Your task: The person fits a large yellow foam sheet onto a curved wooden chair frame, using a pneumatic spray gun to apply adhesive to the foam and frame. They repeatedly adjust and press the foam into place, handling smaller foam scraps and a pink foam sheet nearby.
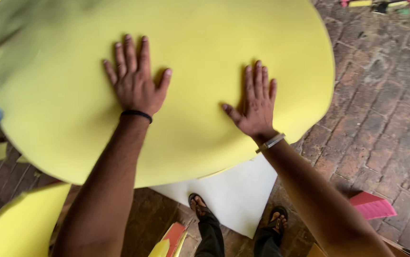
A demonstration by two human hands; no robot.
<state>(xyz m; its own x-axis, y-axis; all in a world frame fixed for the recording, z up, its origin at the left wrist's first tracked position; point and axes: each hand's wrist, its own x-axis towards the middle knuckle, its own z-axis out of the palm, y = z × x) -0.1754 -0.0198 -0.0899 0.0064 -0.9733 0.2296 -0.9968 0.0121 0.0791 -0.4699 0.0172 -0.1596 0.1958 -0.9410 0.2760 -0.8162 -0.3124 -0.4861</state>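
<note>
My left hand (136,83) and right hand (256,107) lie apart, fingers spread, palms flat on a yellow foam sheet (205,43) above a white sheet (236,192) on the brick floor (381,119).

Both hands — left hand (136,83), right hand (256,104) — press flat on yellow foam sheet (205,43).

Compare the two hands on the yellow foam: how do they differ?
The left hand lies nearer the middle of the yellow foam sheet; the right hand sits closer to its edge. The left wrist has a black band, the right a silver bangle. Both press flat, fingers spread.
</note>
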